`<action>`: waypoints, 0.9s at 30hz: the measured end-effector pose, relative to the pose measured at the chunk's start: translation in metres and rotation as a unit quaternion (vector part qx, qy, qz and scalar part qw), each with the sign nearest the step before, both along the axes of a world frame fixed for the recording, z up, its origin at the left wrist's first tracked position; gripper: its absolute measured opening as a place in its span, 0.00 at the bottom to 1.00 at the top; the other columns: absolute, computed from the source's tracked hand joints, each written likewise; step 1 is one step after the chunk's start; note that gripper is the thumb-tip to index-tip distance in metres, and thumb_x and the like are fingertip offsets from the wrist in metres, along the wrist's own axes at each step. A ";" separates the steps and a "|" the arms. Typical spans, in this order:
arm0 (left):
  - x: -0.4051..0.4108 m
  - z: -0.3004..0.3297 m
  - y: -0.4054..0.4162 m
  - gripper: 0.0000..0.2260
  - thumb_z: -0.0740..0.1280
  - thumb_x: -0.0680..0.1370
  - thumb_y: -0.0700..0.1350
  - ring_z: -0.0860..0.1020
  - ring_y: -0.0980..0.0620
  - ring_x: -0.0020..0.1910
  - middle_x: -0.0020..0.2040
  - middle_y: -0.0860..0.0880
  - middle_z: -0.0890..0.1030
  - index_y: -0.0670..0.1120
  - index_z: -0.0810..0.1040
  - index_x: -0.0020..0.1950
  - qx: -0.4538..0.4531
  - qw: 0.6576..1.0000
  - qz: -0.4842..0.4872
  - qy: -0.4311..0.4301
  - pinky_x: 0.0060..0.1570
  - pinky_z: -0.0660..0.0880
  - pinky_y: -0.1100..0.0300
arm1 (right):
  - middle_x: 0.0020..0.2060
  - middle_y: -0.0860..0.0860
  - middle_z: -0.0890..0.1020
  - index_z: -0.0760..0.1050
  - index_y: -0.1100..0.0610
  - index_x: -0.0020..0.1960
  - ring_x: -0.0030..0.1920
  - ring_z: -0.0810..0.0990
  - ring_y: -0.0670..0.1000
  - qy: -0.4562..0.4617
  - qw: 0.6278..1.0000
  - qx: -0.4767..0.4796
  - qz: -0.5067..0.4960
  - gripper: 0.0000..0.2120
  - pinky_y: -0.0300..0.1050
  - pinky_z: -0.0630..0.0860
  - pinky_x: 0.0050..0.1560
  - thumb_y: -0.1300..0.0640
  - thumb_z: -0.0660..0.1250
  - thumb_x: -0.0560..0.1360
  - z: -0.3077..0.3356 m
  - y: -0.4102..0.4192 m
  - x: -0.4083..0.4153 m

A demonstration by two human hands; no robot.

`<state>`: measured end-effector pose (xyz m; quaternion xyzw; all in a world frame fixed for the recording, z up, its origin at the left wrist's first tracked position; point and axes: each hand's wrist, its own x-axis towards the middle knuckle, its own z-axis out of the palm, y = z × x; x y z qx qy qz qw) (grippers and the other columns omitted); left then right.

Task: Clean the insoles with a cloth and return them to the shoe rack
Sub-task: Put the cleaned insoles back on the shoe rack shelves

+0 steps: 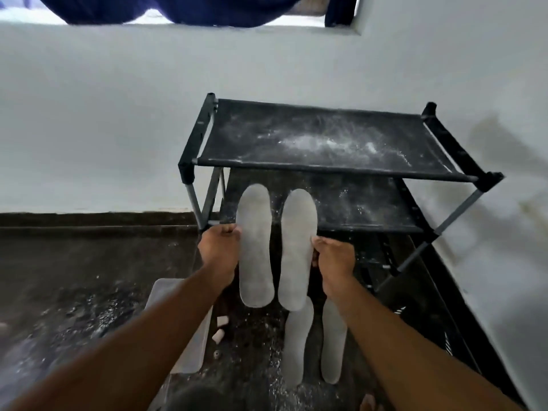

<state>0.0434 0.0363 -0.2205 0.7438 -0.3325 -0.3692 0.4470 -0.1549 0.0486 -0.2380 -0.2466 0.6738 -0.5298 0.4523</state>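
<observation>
I hold two pale grey insoles side by side in front of the black shoe rack [323, 167]. My left hand [219, 250] grips the outer edge of the left insole [255, 247]. My right hand [333, 262] grips the outer edge of the right insole [296, 250]. Both insoles point toes toward the rack's middle shelf [370, 209], their toes over its front part. Two more grey insoles [298, 339] [333, 348] lie on the dark floor below my right arm. No cloth is visible.
The rack's top shelf [314, 137] is dusted with white powder. It stands against a white wall [118, 114]. A clear plastic lid or tray [189, 348] and small white bits [221, 321] lie on the speckled dark floor [74, 277] to the left.
</observation>
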 end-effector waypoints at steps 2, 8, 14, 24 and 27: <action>0.000 0.005 -0.020 0.05 0.71 0.80 0.43 0.84 0.47 0.47 0.46 0.48 0.85 0.47 0.86 0.47 0.000 1.000 0.012 0.006 0.55 0.82 0.52 | 0.36 0.55 0.83 0.83 0.62 0.45 0.32 0.78 0.49 0.001 1.000 0.007 0.003 0.04 0.42 0.75 0.32 0.63 0.70 0.76 0.005 -0.020 -0.004; 0.004 0.017 -0.081 0.05 0.72 0.79 0.43 0.84 0.45 0.40 0.43 0.44 0.86 0.44 0.88 0.48 0.004 0.999 0.014 -0.044 0.41 0.81 0.58 | 0.34 0.52 0.78 0.76 0.60 0.40 0.32 0.75 0.50 0.026 0.999 0.039 0.022 0.08 0.34 0.71 0.25 0.66 0.64 0.78 0.014 -0.090 -0.010; 0.001 0.011 -0.114 0.06 0.71 0.76 0.42 0.85 0.43 0.44 0.43 0.41 0.86 0.45 0.89 0.46 0.014 0.994 0.006 -0.110 0.50 0.84 0.47 | 0.46 0.56 0.79 0.74 0.58 0.44 0.45 0.79 0.56 0.119 0.986 0.072 0.091 0.01 0.53 0.81 0.49 0.62 0.65 0.75 -0.014 -0.156 -0.008; -0.007 -0.001 -0.117 0.08 0.74 0.78 0.46 0.85 0.43 0.47 0.41 0.42 0.85 0.42 0.86 0.46 0.024 0.989 0.011 -0.144 0.45 0.80 0.57 | 0.41 0.57 0.83 0.79 0.65 0.48 0.39 0.82 0.55 0.208 0.970 0.096 0.079 0.06 0.48 0.80 0.36 0.61 0.71 0.74 -0.031 -0.166 0.002; -0.013 -0.003 -0.109 0.11 0.70 0.81 0.46 0.84 0.40 0.46 0.42 0.40 0.85 0.40 0.83 0.44 -0.004 0.985 -0.006 -0.175 0.39 0.76 0.53 | 0.36 0.58 0.83 0.81 0.66 0.42 0.34 0.78 0.51 0.185 0.978 0.053 0.076 0.03 0.46 0.76 0.36 0.65 0.73 0.71 -0.017 -0.144 0.005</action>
